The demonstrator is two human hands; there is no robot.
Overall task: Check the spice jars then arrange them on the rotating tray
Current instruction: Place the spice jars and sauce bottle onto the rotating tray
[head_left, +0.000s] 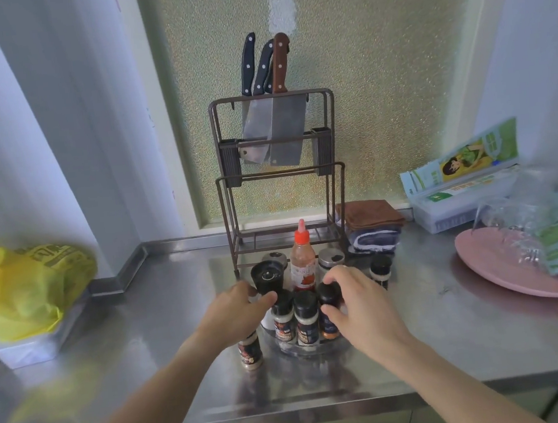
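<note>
The tray [314, 347] sits on the steel surface [422, 344] just in front of the knife rack [280, 183]. Black-capped jars [306, 318] crowd the tray around a red-capped sauce bottle [303, 260] and a grinder [266, 276]. The right hand [356, 301] curls round the rightmost front jar [328, 304] — thumb low, fingers over the cap. The left hand [238, 313] curls at the tray's left edge; what it grips cannot be told. One jar [250, 350] stands off the tray, just left — another [380, 271] just right.
</note>
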